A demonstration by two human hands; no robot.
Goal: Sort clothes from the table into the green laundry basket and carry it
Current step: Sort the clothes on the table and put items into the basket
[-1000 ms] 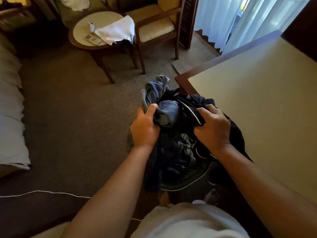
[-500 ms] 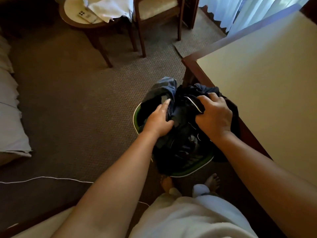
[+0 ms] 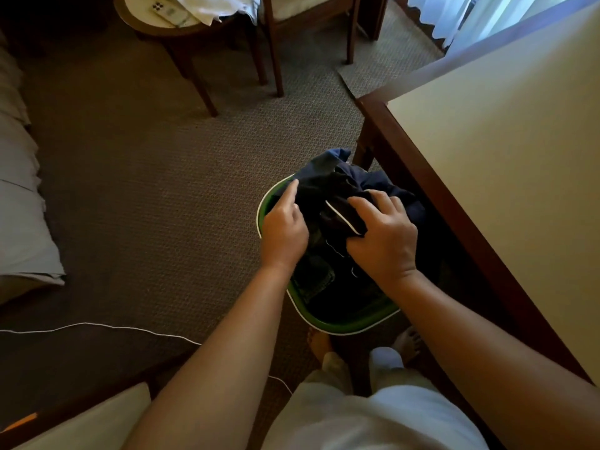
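While the right hand [image 3: 384, 237] lies with fingers spread and slightly bent on top of the heap of dark clothes [image 3: 328, 203], pressing on it, the left hand [image 3: 284, 228] rests at the heap's left side. Its index finger is straight and points at the rim, and the other fingers are folded under; whether they hold cloth I cannot tell.

The clothes fill one round green plastic laundry basket with a white edge [image 3: 326, 323]. It stands on the brown woven carpet [image 3: 146, 190], just beside the corner leg of the cream-topped table with dark wooden edging [image 3: 487, 164]. A crumpled blue garment [image 3: 326, 157] hangs over the basket's far rim, and a black piece with one white stripe [image 3: 341, 217] lies between the hands. How many garments are piled here is hard to make out in the shadow.

Two bare feet [image 3: 319, 344] show at the basket's near rim, partly hidden by pale shorts [image 3: 373, 414]. One thin white cable [image 3: 97, 327] crosses the carpet on the left. Farther off stand one round wooden side table [image 3: 143, 26] with a white remote control [image 3: 164, 9] and a white cloth [image 3: 207, 4], and one wooden chair [image 3: 276, 47], all cut off by the top edge.
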